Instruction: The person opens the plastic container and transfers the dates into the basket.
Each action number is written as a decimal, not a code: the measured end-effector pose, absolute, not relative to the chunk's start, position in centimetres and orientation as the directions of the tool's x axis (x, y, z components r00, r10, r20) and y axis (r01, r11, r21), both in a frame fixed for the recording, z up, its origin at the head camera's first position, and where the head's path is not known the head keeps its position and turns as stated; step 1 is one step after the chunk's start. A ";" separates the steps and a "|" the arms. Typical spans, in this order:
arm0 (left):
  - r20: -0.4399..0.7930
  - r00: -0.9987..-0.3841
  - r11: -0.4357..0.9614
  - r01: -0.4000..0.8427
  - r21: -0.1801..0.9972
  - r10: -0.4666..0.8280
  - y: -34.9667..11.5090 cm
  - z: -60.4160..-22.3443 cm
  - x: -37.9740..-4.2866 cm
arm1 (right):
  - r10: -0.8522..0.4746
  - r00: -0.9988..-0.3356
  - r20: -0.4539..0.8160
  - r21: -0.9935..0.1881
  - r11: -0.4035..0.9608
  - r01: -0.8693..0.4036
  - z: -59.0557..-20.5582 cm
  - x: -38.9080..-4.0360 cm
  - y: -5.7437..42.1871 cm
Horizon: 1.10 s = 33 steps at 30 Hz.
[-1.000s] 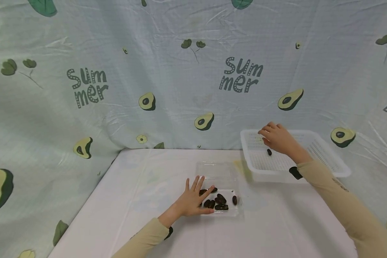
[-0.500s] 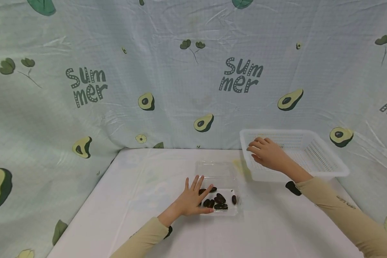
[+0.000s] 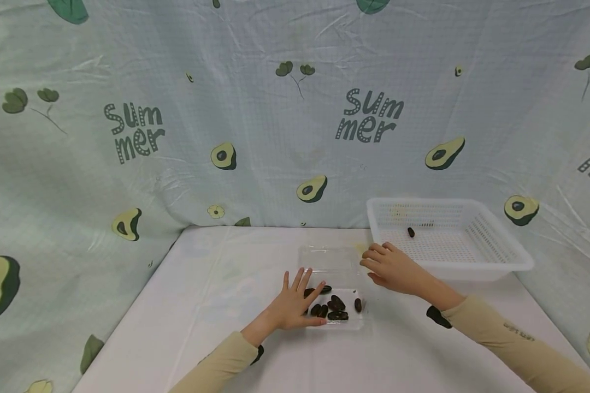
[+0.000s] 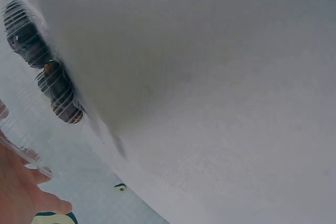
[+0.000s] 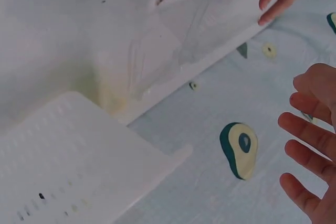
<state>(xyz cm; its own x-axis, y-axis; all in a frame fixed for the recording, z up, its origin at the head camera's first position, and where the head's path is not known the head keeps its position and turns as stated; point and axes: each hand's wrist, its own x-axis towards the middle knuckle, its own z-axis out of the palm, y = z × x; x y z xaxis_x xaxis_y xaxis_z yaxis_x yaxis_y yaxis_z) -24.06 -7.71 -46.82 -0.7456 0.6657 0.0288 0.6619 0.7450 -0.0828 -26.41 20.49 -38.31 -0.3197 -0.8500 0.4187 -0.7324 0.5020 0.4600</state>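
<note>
My left hand rests with spread, straight fingers over the left side of a clear plastic clamshell box. Several dark brown dates lie inside it, some partly hidden by that hand. Through the box's ribbed wall, dates show in the left wrist view. My right hand hovers between the box and a white perforated basket, fingers loosely bent. Nothing shows between the fingers of the right hand in the right wrist view. A single date lies in the basket.
The open lid of the box lies flat behind it. A white cloth covers the table. Behind stands a curtain printed with avocados, close to the basket's rear rim.
My right hand has moved left and nearer, from above the basket to beside the box. The date in the basket is uncovered again. My left hand has stayed in place.
</note>
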 end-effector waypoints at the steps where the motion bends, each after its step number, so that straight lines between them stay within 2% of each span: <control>1: 0.033 -0.745 0.744 0.663 -0.082 0.667 -7.7 -46.8 -24.0 | -0.854 -0.322 0.408 0.465 0.498 -0.732 -38.6 -26.2 20.3; 6: 0.044 -0.742 0.742 0.664 -0.092 0.669 -7.6 -46.8 -24.0 | -0.873 -0.335 0.355 0.484 0.478 -0.733 -39.9 -25.6 19.7; 15: 0.028 -0.753 0.752 0.654 -0.077 0.657 -7.6 -46.7 -23.9 | -0.904 -0.308 0.296 0.517 0.423 -0.744 -42.4 -25.4 18.7; 22: 0.022 -0.754 0.754 0.653 -0.070 0.656 -7.5 -47.0 -24.0 | -0.910 -0.361 0.203 0.547 0.411 -0.729 -43.6 -25.3 18.2; 33: 0.030 -0.751 0.751 0.656 -0.081 0.660 -7.5 -46.7 -24.0 | -0.897 -0.419 0.142 0.533 0.426 -0.731 -44.1 -25.6 17.2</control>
<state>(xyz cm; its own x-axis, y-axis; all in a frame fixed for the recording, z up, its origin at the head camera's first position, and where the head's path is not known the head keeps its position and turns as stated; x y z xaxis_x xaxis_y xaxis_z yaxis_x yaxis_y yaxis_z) -24.04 -7.54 -46.71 -0.7511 0.6595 0.0303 0.6558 0.7505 -0.0815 -25.63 17.21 -44.06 -0.4188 -0.8969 0.1420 -0.7309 0.4257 0.5334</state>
